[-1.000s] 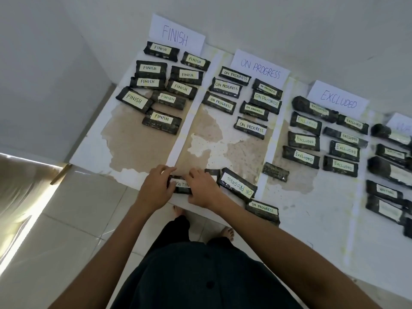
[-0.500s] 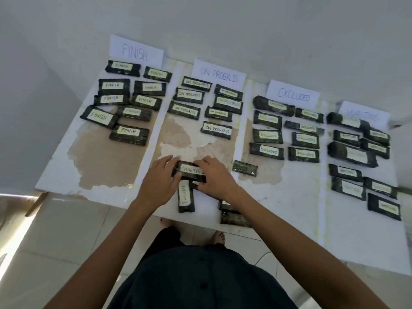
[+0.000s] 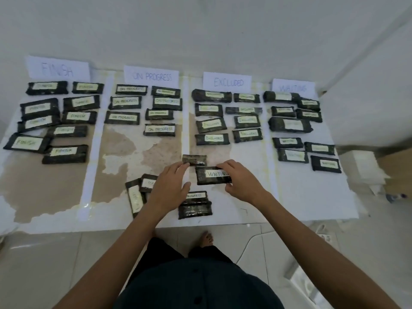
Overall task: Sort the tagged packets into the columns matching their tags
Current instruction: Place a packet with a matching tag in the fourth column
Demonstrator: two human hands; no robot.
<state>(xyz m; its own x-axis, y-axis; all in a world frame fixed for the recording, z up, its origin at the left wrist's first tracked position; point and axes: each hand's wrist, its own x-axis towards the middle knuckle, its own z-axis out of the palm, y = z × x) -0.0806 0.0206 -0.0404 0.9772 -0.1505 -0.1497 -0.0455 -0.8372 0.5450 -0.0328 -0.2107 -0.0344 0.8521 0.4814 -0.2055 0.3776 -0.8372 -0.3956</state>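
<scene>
White tabletop [image 3: 312, 197] is seen with four columns. The WAITING packet [image 3: 211, 176], earlier held by both hands, is now pinched only by the right hand [image 3: 242, 181], in the EXCLUDED column's near part. The left hand [image 3: 168, 189] is spread open beside it.

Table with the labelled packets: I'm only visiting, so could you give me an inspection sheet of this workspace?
Surface: white table with brown worn patches, split into four columns by pale strips.
Job's things: FINISH sign, ON PROGRESS sign, EXCLUDED sign and WAITING sign along the back; sorted packets lie below each; WAITING packet is in the EXCLUDED column's near end; a few unsorted packets near the front edge.
Clutter: nothing seen.
Hands: right hand pinches the WAITING packet's right end; left hand beside its left end, apparently not touching.
Cables: nothing seen.
Surroundings: white wall, tiled floor, a bare foot.
</scene>
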